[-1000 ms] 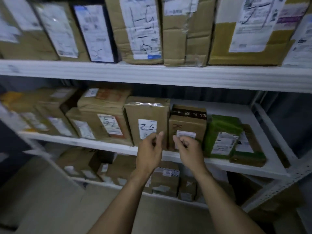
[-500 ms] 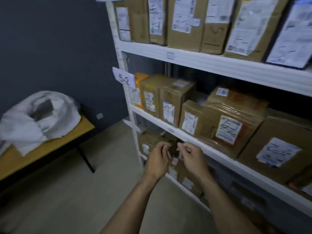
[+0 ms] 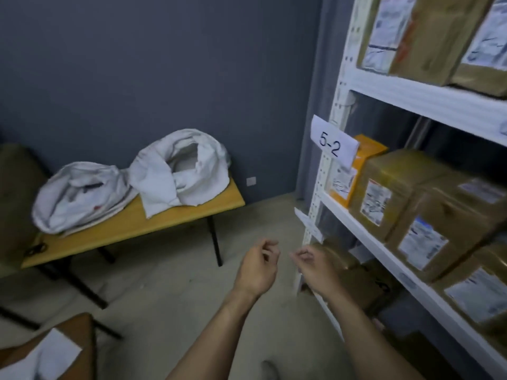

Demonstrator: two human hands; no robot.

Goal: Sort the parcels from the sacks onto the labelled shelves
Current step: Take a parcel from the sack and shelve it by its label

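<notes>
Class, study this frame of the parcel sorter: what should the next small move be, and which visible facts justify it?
Probably reach toward the open-mouthed white sack on the yellow table for another parcel. The left hand and right hand are both empty, fingers loosely curled, so nothing is ready for the shelf labelled 5-2.

The left hand and right hand hover loosely curled, empty, between white sacks on a yellow table and shelves of parcels bearing a 5-2 label.
</notes>
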